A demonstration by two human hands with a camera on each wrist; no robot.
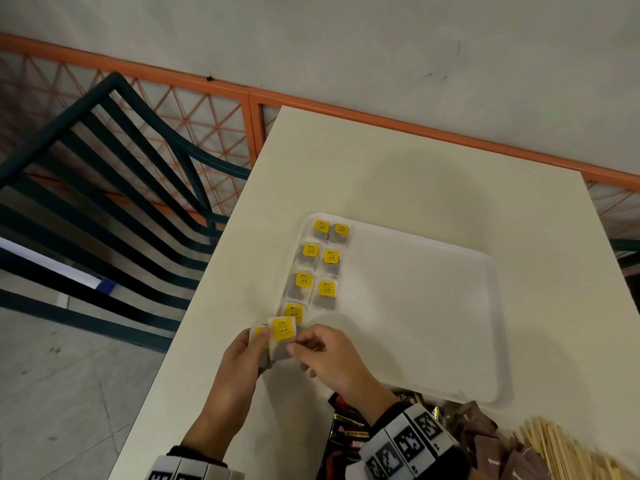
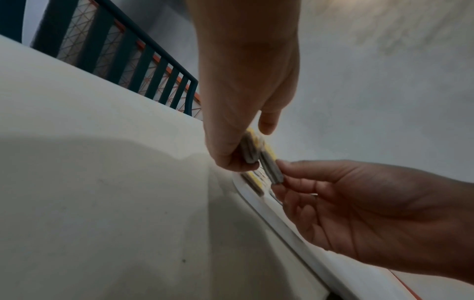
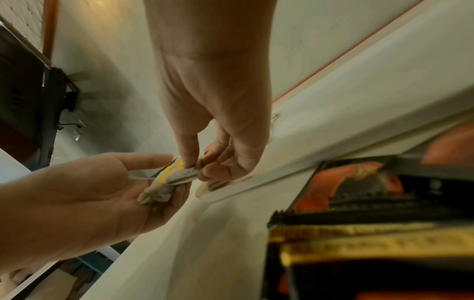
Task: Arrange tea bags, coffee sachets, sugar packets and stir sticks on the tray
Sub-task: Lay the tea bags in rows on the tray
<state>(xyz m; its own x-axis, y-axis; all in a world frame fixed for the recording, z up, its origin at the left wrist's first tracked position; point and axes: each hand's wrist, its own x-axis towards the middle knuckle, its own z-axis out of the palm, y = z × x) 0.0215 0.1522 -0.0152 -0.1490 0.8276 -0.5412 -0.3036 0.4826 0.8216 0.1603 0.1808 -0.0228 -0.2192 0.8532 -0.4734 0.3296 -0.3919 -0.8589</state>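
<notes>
— so, which one are you on?

— the grey paper tea bag with the square yellow tag (image 1: 282, 336). it's up off the table, just at the near left corner of the white plastic tray (image 1: 498, 327), and my right hand (image 1: 332, 358) pinches its right edge between thumb and forefinger.

— and the other hand?

— my left hand (image 1: 242, 362) has its fingers curled round a small stack of the same tea bags (image 2: 248, 150). the one i'm pinching sits against the front of that stack, so i judge i'm peeling it away.

— where does it go?

— seven tagged bags (image 1: 317, 261) lie on the tray in two columns down its left side. the left column has four, the right column three, so the gap is at the near end of the right column, just beside the nearest bag in the left one.

— what does the move ask of you?

— a clean separation first. these bags are thin and limp, and i'd guess two could cling together. then i carry it a short way forward and lay it flat, tag up, square with its neighbours.

— and the rest?

— the black and gold coffee sachets (image 1: 346, 431), brown packets (image 1: 485, 445) and pale wooden stir sticks (image 1: 568, 448) lie on the white table (image 1: 415, 174) near my right wrist, none on the tray yet. i reckon it's early in the job.
</notes>
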